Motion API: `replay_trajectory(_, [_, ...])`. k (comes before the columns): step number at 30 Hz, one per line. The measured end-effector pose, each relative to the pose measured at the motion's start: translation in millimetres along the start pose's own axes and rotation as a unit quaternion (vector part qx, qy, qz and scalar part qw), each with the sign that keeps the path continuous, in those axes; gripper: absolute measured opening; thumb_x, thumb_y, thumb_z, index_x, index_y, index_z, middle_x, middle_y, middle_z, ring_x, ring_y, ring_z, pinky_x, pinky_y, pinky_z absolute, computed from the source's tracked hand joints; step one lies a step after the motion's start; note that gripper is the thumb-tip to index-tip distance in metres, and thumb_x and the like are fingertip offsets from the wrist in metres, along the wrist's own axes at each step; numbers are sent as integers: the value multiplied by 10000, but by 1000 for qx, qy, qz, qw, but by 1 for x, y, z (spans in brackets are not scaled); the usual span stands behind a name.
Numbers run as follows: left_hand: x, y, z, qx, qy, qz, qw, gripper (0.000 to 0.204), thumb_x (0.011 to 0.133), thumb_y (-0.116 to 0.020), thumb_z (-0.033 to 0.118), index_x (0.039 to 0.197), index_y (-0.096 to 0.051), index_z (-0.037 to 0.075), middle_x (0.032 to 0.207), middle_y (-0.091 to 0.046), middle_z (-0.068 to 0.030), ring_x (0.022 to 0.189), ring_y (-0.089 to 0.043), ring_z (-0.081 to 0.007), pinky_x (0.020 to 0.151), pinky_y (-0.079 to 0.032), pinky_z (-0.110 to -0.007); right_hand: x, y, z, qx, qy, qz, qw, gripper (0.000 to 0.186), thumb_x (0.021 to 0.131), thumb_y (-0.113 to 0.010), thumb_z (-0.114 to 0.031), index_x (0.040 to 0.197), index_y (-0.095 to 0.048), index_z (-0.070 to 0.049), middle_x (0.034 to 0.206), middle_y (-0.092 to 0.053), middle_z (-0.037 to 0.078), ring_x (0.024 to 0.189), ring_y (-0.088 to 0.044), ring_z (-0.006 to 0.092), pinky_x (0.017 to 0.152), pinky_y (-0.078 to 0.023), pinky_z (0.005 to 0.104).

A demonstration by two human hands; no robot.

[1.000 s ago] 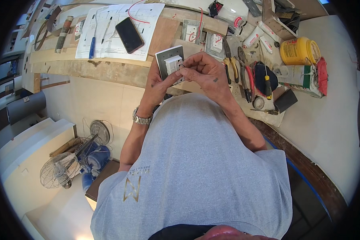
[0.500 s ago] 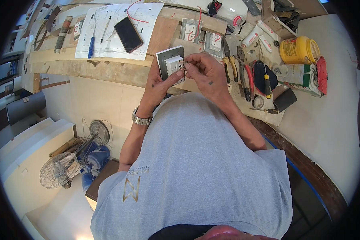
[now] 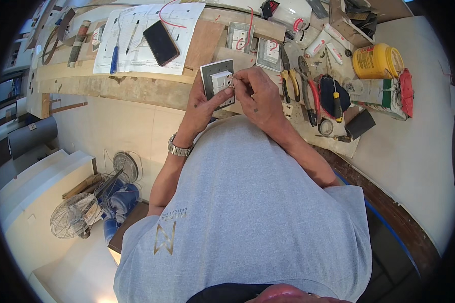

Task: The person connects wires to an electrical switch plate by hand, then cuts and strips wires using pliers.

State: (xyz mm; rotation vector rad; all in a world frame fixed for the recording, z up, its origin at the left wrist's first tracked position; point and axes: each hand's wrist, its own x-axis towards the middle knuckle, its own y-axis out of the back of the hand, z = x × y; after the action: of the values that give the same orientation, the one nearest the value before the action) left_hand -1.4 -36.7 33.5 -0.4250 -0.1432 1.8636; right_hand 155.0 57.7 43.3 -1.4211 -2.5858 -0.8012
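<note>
My left hand (image 3: 201, 110) grips a wall switch plate (image 3: 208, 74), tilted with its grey back toward me. A white switch module (image 3: 220, 81) stands out from that back, and my left thumb presses near its lower end. Closed in a pinch, my right hand (image 3: 263, 100) has its thumb and fingertips at the module's right side, by the terminals. Whatever is between those fingertips is too small to make out. Just beyond my hands, two similar plates with red wires, a farther one (image 3: 234, 36) and a nearer one (image 3: 274, 49), lie on the bench.
To the right lie pliers with yellow-black handles (image 3: 290, 85), red-handled pliers (image 3: 316, 101), a screwdriver (image 3: 337, 103) and a yellow tub (image 3: 373, 61). A black phone (image 3: 161, 43) and a blue-handled screwdriver (image 3: 115, 59) rest on a paper plan (image 3: 102, 53). A fan (image 3: 75, 214) stands lower left.
My right hand has turned and dropped slightly, its fingertips still at the module. The left hand keeps its hold on the switch plate, shifted marginally.
</note>
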Motion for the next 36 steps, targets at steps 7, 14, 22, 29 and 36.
replay_trajectory(7, [5,2,-5,91,-27,-24,995,568,1020,-758,87,1498,-452,51,1311,-663,-78,1128,-677,-125,939,-605,-306,1,3,0,-24,0,-6,1000,166,961,-710,-36,1098,-617,-18,962,-637,178,807,-690,364,708,-566,458])
replay_trajectory(14, [4,-3,-2,47,1,-14,999,556,1023,-748,80,1494,-452,75,1319,-661,-70,1160,-690,-146,942,-619,-311,5,9,5,14,-22,-34,999,181,959,-693,-7,1139,-694,12,983,-650,174,848,-693,359,749,-572,438])
replay_trajectory(22, [3,0,-2,34,-1,-9,999,571,1026,-740,69,1514,-444,79,1372,-643,-70,1216,-670,-154,971,-618,-324,7,19,-1,23,12,-57,998,241,952,-685,21,1191,-708,10,1034,-682,176,867,-716,347,779,-584,427])
replay_trajectory(29, [3,1,-5,4,8,-15,1000,604,1015,-753,61,1526,-433,79,1364,-639,-70,1227,-658,-147,992,-607,-324,7,23,-4,29,-36,-79,996,241,956,-694,-11,1197,-692,-4,982,-690,177,867,-726,341,763,-587,429])
replay_trajectory(36, [3,-1,-3,20,-6,-5,1000,573,1017,-744,43,1510,-452,59,1386,-648,-89,1260,-655,-167,1046,-583,-335,7,21,-7,4,-25,-80,996,205,960,-694,-15,1161,-661,0,990,-691,193,896,-724,358,784,-584,448])
